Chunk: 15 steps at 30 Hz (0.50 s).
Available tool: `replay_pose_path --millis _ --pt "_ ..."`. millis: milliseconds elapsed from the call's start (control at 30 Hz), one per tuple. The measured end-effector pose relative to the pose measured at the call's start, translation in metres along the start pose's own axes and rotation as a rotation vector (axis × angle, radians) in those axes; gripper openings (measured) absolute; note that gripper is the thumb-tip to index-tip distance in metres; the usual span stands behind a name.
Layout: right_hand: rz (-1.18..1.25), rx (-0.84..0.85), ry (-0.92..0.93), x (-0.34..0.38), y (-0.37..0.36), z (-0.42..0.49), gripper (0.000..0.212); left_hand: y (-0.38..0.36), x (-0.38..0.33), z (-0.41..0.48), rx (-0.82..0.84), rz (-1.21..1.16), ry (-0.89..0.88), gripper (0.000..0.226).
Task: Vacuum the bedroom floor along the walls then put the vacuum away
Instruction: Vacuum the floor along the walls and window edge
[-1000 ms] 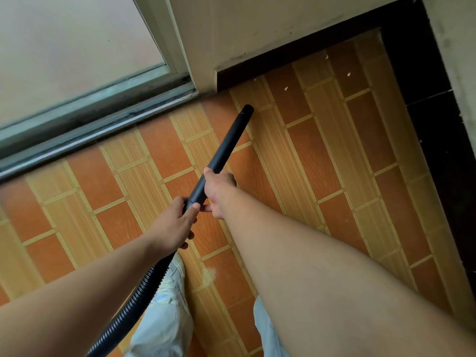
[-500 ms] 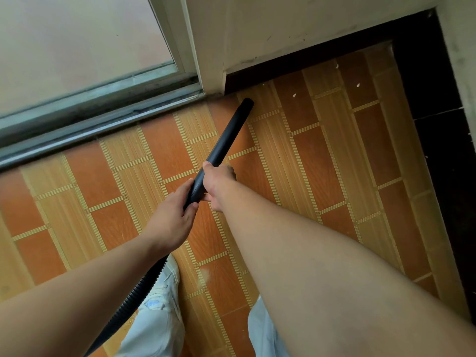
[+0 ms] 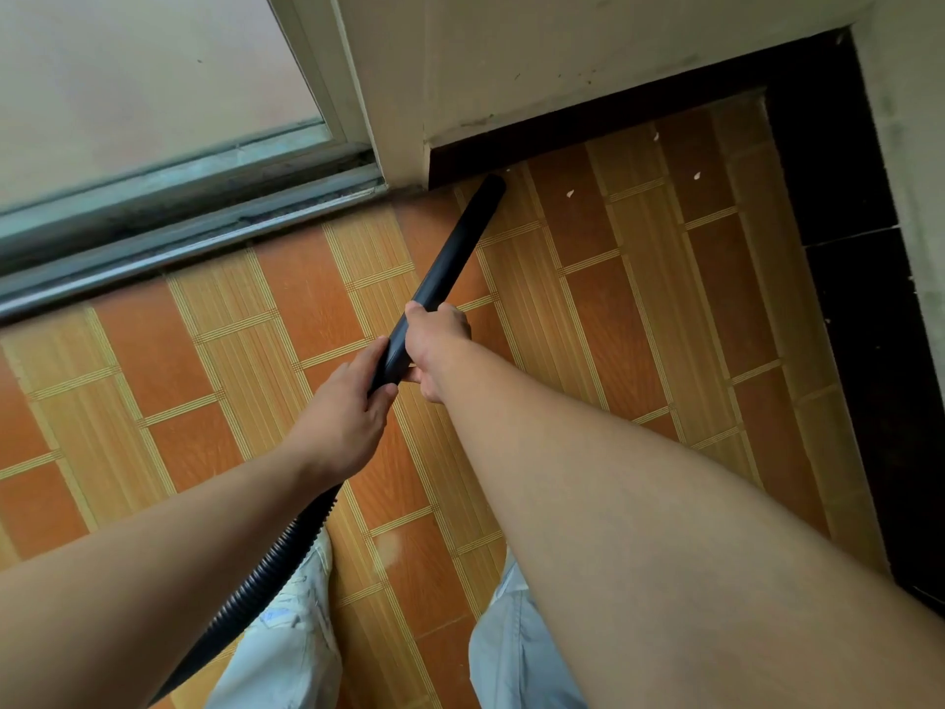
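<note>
Orange tiled floor (image 3: 204, 401) underfoot. Ribbed hose (image 3: 271, 565) is trailed past the legs. Black vacuum tube (image 3: 455, 248) is clasped by left grip (image 3: 342, 417) at its rear end and by right grip (image 3: 440, 345) just ahead. The tube's tip is set at the dark skirting (image 3: 588, 120), beside the door track (image 3: 179, 237).

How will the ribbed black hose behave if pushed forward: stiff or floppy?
Probably floppy: the hose is ribbed and curves down behind the left hand. The smooth tube ahead runs straight to the floor, so it likely takes the push. The right hand grips the tube too, suggesting the hose alone steers poorly.
</note>
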State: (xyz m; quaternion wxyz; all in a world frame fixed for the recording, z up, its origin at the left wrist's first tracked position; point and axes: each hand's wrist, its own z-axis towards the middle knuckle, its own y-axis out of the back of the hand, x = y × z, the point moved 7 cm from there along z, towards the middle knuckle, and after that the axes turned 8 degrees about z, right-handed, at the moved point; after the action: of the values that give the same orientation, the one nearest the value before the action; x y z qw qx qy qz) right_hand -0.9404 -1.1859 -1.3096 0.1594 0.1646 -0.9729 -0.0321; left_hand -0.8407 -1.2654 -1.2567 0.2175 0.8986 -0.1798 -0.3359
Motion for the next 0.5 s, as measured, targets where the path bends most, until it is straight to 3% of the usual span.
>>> replay_pose_path --millis 500 --pt "-0.063 -0.003 -0.018 0.002 0.022 0.002 0.037 -0.02 -0.014 -0.002 0.002 -0.041 0.024 0.06"
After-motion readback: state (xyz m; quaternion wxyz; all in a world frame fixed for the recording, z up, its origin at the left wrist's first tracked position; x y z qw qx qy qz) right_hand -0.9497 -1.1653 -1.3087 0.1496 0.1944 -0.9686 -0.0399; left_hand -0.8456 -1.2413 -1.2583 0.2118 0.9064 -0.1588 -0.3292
